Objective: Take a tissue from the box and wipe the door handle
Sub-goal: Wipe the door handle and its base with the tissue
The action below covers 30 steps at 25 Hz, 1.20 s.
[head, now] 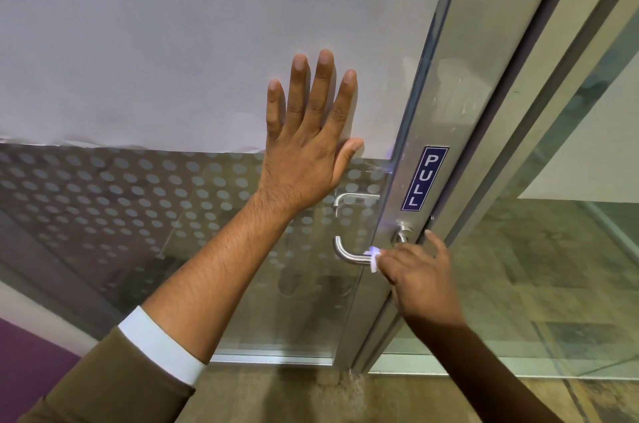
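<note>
The door handle [349, 254] sits on the metal door frame [446, 104] below the PULL sign [425, 178], so I keep my right hand [420, 275] pinching the tissue [374, 258] against it and should slide it along the whole bar, while my left hand [307, 142], fingers spread flat, steadies the glass door [173, 215].

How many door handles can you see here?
2. One metal lever handle on the near side, under the right hand with the tissue; a second handle shows through the glass, just right of the left hand's wrist.
</note>
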{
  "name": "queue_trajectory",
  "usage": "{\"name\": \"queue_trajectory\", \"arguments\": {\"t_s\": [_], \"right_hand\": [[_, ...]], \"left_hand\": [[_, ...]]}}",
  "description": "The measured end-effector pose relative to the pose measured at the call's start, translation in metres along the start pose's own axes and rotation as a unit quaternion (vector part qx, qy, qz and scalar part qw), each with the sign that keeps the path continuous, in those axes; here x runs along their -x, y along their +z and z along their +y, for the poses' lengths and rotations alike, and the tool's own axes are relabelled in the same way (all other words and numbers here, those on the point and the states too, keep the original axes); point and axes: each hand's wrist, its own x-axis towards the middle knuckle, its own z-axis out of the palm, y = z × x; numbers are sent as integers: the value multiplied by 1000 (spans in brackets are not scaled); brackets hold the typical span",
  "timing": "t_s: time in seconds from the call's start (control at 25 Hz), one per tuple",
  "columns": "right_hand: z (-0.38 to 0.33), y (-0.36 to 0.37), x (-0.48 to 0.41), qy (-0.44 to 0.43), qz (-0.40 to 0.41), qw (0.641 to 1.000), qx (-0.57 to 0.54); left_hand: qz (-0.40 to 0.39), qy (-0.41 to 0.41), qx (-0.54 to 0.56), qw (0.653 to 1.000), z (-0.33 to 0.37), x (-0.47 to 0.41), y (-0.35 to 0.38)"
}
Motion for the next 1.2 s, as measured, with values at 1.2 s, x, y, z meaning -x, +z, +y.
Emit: {"name": "queue_trajectory", "arguments": {"t_s": [1.2], "right_hand": [[14,19,-6,349,85,869,-341]], "left_hand": [[-5,5,-3,1000,-1,0,4]]}}
